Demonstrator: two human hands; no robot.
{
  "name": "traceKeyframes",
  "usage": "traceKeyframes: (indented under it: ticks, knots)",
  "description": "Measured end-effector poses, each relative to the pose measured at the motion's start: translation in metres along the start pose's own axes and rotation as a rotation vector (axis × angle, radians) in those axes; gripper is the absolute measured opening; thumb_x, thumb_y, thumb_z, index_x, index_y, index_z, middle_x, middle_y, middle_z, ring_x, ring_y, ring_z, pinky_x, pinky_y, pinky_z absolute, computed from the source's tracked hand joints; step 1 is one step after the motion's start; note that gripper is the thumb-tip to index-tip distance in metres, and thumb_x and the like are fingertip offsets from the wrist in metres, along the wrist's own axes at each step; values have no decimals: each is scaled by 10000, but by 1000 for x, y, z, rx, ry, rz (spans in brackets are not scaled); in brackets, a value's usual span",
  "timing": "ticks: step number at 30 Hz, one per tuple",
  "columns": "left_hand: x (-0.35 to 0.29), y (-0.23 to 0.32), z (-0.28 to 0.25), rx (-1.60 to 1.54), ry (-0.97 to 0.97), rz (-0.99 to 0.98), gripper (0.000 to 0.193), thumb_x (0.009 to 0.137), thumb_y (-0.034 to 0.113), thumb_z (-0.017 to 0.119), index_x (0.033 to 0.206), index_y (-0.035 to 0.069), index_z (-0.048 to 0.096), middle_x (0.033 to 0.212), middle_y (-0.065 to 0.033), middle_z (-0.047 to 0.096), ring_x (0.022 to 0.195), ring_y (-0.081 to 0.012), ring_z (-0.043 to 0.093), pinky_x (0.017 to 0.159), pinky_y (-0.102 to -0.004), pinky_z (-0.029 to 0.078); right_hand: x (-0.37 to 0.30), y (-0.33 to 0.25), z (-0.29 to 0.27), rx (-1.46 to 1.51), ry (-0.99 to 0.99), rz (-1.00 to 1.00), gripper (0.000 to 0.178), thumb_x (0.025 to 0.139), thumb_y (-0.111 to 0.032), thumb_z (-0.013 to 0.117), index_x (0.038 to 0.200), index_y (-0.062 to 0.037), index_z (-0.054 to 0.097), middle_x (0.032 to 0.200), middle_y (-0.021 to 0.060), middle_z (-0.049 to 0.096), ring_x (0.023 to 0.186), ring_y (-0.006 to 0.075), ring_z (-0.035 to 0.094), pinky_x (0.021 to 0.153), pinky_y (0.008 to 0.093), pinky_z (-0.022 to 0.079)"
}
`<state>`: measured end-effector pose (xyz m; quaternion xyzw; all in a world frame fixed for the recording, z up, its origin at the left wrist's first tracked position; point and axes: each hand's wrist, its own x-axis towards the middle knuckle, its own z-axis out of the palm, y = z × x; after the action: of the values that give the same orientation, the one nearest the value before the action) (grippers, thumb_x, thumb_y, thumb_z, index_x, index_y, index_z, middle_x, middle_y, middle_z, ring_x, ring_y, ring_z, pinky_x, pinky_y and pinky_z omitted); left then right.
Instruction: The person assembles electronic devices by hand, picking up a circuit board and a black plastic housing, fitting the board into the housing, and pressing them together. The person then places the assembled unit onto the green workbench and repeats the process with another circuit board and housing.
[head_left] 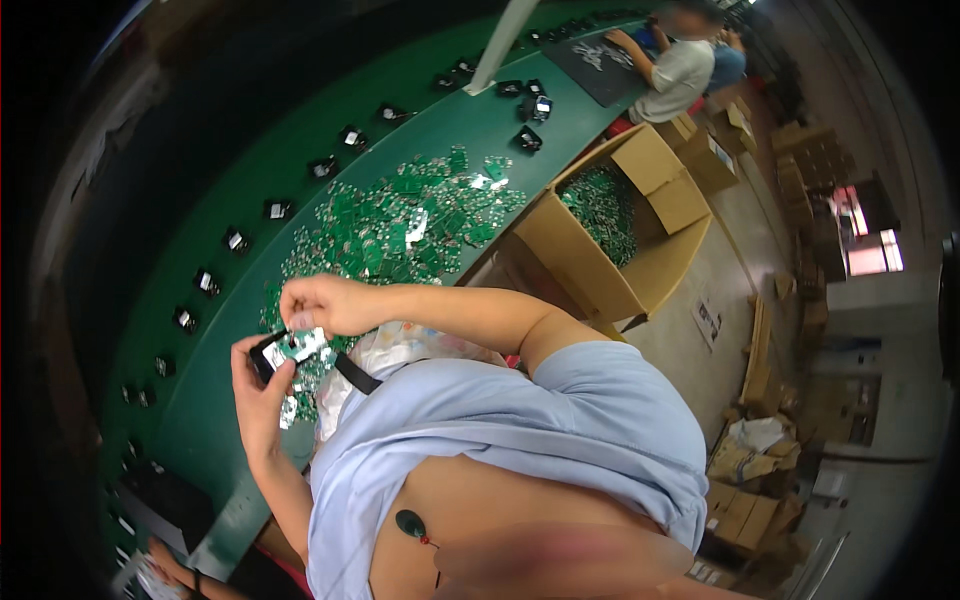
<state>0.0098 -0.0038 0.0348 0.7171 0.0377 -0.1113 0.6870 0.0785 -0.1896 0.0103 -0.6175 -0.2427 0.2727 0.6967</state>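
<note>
My left hand (262, 390) is closed around a small black plastic housing (264, 358), its thumb on the near side. A green and silvery circuit board (300, 345) lies at the housing's open face. Pinched together, the fingertips of my right hand (335, 303) touch the upper edge of that board; anything smaller between them is hidden. Both hands are above the near edge of a large heap of loose green circuit boards (370, 225) on the green bench (205, 400).
Along the green belt (150, 290) stands a row of black housings (277, 209). More housings (530, 138) sit past the heap, near a white post (500, 48). An open carton (590, 265) of boards stands at right. Co-workers (680, 75) sit farther along; another person's hand (165, 565) shows lower left.
</note>
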Motion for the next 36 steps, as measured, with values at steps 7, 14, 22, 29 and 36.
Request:
traceKeyframes:
  ticks: [7,14,22,29,36]
  knots:
    - [14,-2,18,-377,-42,-70,316,856,68,555,1149,48,438,908,-62,533,680,-111,527,564,-207,426,-7,6,0,24,260,-94,68,866,-84,528,892,-29,497,746,30,531,565,75,485,471,223,414]
    - [43,-74,21,-596,309,-80,135,847,132,588,974,93,562,885,10,543,783,-78,489,603,-225,390,0,44,34,-505,508,-329,92,827,-74,557,890,-22,514,820,125,521,720,253,542,646,331,437]
    - [43,-120,-3,-550,531,-287,258,802,355,656,788,104,597,679,36,497,591,-67,446,512,-234,370,18,75,44,-354,121,155,134,808,-90,605,906,-29,538,714,76,540,588,158,527,544,287,428]
    - [84,-182,-113,123,751,-176,534,746,381,682,1097,4,539,847,-105,613,779,-213,590,707,-302,466,80,126,6,-414,202,114,195,806,-146,627,934,-37,527,724,65,546,624,145,539,553,290,447]
    - [153,-180,-228,810,700,-428,963,671,378,700,1401,291,78,1197,-327,375,964,-423,546,836,-435,463,169,137,-83,-1327,576,112,551,695,-232,715,1168,-121,454,1149,148,438,1050,319,455,831,437,411]
